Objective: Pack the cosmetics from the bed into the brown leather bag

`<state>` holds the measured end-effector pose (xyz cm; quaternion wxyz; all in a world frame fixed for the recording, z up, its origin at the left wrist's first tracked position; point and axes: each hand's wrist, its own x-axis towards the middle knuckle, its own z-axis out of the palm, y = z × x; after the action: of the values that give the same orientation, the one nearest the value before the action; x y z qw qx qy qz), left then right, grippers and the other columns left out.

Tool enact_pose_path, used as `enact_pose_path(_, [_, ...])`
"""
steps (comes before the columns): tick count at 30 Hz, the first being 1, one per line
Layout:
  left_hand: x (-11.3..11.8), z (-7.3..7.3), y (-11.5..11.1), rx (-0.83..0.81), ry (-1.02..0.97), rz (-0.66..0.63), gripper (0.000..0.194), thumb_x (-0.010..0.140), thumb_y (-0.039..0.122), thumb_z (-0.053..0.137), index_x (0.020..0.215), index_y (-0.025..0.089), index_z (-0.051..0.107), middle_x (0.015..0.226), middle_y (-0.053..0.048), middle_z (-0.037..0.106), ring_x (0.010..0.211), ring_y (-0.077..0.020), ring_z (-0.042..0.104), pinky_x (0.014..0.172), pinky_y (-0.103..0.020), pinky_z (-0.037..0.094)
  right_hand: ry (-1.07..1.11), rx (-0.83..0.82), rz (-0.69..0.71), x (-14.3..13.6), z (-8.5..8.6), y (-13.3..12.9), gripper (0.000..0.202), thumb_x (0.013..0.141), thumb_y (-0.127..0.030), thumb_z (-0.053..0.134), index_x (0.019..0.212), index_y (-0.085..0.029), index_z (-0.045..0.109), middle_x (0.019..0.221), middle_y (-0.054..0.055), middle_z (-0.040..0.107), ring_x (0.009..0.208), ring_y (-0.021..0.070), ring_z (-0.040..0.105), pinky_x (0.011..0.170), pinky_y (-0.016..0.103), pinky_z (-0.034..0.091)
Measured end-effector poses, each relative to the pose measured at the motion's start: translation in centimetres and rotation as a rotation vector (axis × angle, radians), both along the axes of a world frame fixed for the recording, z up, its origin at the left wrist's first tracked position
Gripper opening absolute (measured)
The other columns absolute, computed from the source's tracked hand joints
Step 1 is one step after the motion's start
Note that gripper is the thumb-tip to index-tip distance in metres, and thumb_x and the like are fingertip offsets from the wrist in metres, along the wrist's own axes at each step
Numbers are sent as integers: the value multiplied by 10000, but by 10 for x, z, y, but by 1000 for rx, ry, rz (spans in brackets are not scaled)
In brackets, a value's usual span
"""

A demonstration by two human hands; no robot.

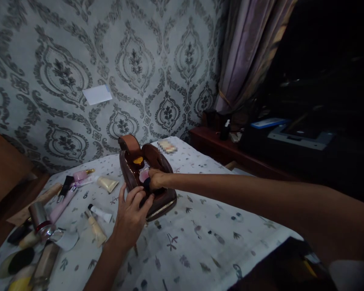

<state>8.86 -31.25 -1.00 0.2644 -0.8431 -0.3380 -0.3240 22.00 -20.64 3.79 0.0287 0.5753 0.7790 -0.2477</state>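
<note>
A brown zip-up cosmetic bag stands unzipped on the patterned cloth, its lid flap raised at the back. My left hand grips the bag's near left edge, fingers spaced over the rim. Reaching in from the right, my right hand is inside the bag with its fingers closed. Right at those fingers are a pink rounded item and something dark; their kind is unclear, and the fingertips are partly hidden. A gold-coloured item lies deeper in the bag.
Left of the bag lie a cream tube, a white tube with a black cap, a beige tube and several bottles and cosmetics. A glass bottle is nearest. A dark red ledge runs behind on the right.
</note>
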Motion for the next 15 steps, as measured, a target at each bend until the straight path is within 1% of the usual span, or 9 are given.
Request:
enact_pose_path(3, [-1, -1, 0, -8, 8, -2, 220, 952, 116, 505, 1072, 151, 686, 936, -81, 651, 1087, -246, 583, 1121, -605, 307, -104, -88, -3, 1, 5, -4, 301, 942, -335, 601, 1190, -164, 611, 1187, 80, 634, 1013, 206, 643, 852, 403, 562])
enact_pose_path(5, [-2, -2, 1, -5, 15, -2, 223, 944, 109, 514, 1075, 154, 688, 945, -84, 653, 1088, -250, 585, 1117, -608, 312, -127, -75, -4, 2, 9, -9, 329, 909, -301, 649, 1201, -153, 616, 1223, 102, 641, 1055, 218, 647, 889, 392, 554])
enact_pose_path(6, [-3, -2, 1, -2, 16, 0, 221, 938, 104, 523, 1074, 155, 690, 948, -85, 653, 1089, -252, 586, 1117, -610, 314, -129, -59, -5, 3, 11, -12, 391, 868, -267, 696, 1225, -133, 610, 1252, 126, 639, 1088, 233, 646, 914, 373, 545])
enact_pose_path(8, [-3, -2, 1, -1, 19, 5, 219, 929, 98, 538, 1072, 156, 693, 948, -86, 653, 1090, -253, 588, 1116, -611, 314, -126, -26, -6, 4, 15, -16, 582, 760, -180, 773, 1297, -79, 573, 1295, 179, 631, 1142, 265, 640, 945, 313, 526])
enact_pose_path(10, [-2, -2, 0, -8, 23, 10, 219, 930, 101, 540, 1077, 158, 692, 948, -85, 654, 1091, -253, 587, 1115, -610, 313, -124, -4, -7, 4, 18, -20, 747, 677, -111, 794, 1366, -39, 514, 1302, 208, 631, 1163, 281, 639, 943, 266, 518])
enact_pose_path(15, [-1, -1, 0, -13, 9, 3, 217, 927, 99, 544, 1073, 151, 695, 945, -87, 656, 1090, -254, 586, 1118, -605, 304, -134, 30, -13, 2, 19, -22, 875, 641, -96, 776, 1435, 3, 422, 1285, 241, 635, 1162, 285, 647, 935, 264, 524])
